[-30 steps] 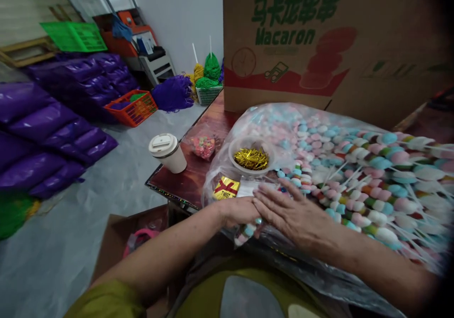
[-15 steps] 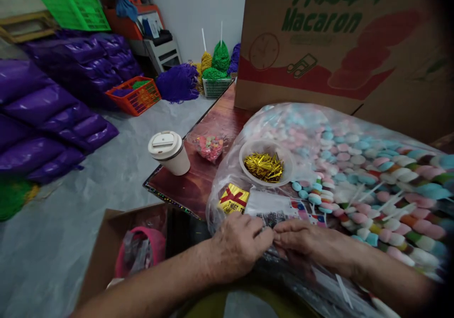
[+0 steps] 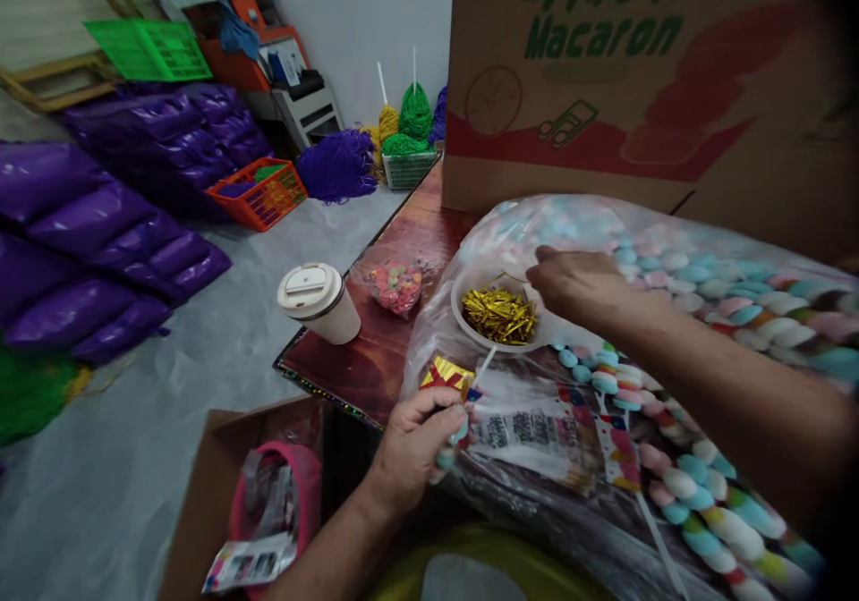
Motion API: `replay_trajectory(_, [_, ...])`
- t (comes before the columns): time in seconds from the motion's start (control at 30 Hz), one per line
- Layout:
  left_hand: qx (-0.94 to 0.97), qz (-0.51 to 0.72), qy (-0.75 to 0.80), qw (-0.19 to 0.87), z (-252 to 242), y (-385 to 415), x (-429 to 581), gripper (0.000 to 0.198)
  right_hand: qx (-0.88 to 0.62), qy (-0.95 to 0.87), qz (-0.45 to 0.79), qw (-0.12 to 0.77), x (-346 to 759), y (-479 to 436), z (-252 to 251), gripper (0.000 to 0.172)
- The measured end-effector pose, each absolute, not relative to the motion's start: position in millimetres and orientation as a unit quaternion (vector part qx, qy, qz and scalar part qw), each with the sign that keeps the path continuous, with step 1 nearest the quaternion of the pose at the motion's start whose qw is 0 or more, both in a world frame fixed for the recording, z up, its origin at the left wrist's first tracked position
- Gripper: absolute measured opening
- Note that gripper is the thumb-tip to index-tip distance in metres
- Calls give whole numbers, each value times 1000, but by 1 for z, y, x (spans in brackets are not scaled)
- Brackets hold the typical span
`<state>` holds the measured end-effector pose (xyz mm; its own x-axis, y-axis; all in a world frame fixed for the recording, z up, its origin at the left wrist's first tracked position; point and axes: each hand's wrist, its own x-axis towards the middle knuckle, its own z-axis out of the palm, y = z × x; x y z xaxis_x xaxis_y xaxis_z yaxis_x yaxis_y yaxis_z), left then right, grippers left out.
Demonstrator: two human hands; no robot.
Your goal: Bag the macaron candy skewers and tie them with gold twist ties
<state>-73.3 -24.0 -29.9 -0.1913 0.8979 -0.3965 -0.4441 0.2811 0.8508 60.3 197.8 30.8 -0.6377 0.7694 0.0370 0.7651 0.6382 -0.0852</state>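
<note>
My left hand is closed around a bagged candy skewer whose white stick pokes up toward the bowl. It sits at the near edge of a big clear bag of pastel candy skewers. My right hand reaches over a white bowl of gold twist ties, fingers pinched on one tie at the bowl's far rim. A stack of printed clear sleeves lies between my hands, next to a gold twist-tie packet.
A lidded paper cup and a small bag of colourful sweets stand on the dark red table. A large Macaron carton blocks the back. An open cardboard box sits below left; purple sacks and baskets cover the floor.
My right hand left the sleeves and moved up to the bowl of gold ties. My left hand stayed low, now gripping the bagged skewer alone.
</note>
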Motion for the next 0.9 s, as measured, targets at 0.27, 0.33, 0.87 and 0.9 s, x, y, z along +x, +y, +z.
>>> replay_trajectory(0.27, [194,566,384,703,-9,17,-28,24,-410,-807,417,79,128,66,19,22])
replay_trajectory(0.33, [183,566,372,713,-5,18,-18,24,-416,-746,505,127,133,48,12,21])
replay_trajectory(0.87, [224,571,484,624,6,6,7,27,-424,-663,492,374,161,23,29,25])
replay_trajectory(0.9, [235,570,489,617,4,5,9,23,-422,-673,483,368,161,22,31,24])
